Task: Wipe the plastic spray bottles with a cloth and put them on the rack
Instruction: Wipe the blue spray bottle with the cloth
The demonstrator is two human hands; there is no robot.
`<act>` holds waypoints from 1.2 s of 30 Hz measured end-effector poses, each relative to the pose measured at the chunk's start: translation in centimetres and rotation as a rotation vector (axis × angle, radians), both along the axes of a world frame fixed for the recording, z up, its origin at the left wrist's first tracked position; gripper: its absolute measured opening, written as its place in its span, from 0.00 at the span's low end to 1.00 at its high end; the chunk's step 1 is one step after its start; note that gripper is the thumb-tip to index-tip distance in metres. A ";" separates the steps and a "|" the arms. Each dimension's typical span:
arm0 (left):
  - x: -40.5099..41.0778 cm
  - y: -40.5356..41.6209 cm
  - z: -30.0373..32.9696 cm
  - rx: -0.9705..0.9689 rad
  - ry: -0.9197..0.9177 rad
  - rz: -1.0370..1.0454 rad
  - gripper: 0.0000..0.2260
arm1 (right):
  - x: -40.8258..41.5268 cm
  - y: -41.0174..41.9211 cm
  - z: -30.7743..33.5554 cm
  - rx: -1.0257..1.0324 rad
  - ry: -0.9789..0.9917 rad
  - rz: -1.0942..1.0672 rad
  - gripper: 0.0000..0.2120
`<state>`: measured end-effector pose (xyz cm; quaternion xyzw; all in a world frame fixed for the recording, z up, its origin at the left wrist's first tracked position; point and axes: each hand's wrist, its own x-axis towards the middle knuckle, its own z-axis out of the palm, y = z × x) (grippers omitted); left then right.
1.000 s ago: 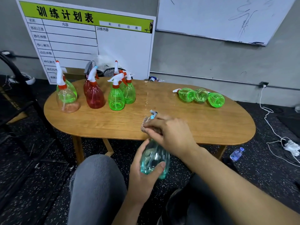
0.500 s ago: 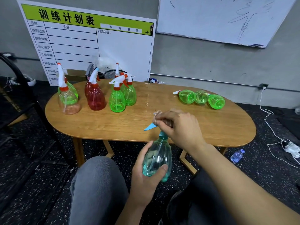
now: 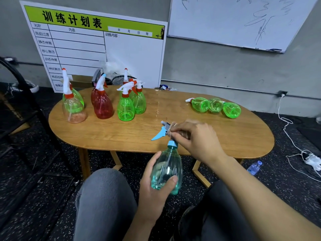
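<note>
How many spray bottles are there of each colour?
green bottles: 6
red bottles: 2
clear orange-tinted bottle: 1
teal bottle, held: 1
half-hidden bottle, colour unclear: 1
Total: 11

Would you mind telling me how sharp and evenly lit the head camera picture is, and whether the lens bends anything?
Head view: soft, even light, no hard shadows; wide-angle bending bows the whiteboard edges; the teal bottle and left hand are fairly sharp; the right hand is slightly smeared.
</note>
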<state>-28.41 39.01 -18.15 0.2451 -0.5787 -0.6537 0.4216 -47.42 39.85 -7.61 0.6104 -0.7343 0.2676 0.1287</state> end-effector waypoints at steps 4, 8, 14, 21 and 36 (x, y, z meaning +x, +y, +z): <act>0.0 -0.1 -0.1 0.008 0.004 -0.011 0.33 | -0.3 0.3 -0.2 -0.055 -0.023 -0.039 0.09; 0.0 -0.1 -0.3 0.014 -0.005 -0.012 0.33 | -0.2 0.6 -0.7 -0.006 -0.087 0.041 0.13; -0.1 -0.1 -0.3 0.004 -0.012 -0.008 0.33 | -0.2 1.1 -0.7 -0.018 -0.048 0.003 0.09; -0.2 0.0 -0.2 0.010 -0.016 -0.021 0.35 | -0.1 1.6 -0.7 -0.054 -0.092 -0.027 0.09; 0.1 -0.1 -0.1 -0.002 0.002 -0.043 0.36 | -1.6 -2.4 3.5 -0.051 -0.496 0.083 0.08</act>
